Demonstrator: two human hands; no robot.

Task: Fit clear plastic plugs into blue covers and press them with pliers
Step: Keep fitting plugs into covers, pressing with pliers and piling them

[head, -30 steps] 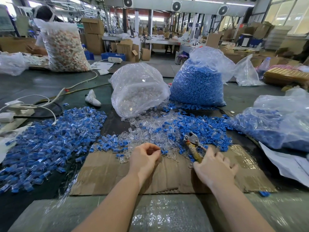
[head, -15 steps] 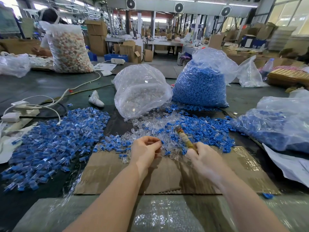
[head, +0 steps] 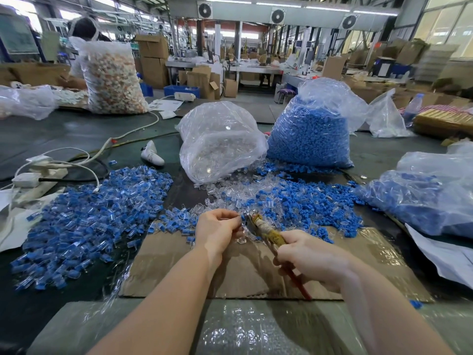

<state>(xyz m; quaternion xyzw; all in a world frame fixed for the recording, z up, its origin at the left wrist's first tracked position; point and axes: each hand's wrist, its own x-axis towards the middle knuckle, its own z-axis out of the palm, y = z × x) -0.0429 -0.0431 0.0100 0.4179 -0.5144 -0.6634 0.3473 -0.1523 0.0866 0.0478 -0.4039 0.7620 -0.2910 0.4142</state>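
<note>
Since half a second ago the pliers (head: 258, 222) have swung left; their nose now meets the piece pinched in the left hand (head: 218, 230), where before it pointed away over the loose pile; judged: pressing step begins on this one piece, plug and cover too small to tell apart. Left hand curled, fingertips (head: 236, 221) pinching the piece just above the cardboard sheet (head: 358, 265); wrist raised off the bench (head: 64, 134). Right hand (head: 311, 257) clenched round the pliers' handles, red handle end showing below the palm. Assembled pile (head: 87, 221) lies left; loose plugs and covers (head: 294, 201) beyond the hands.
</note>
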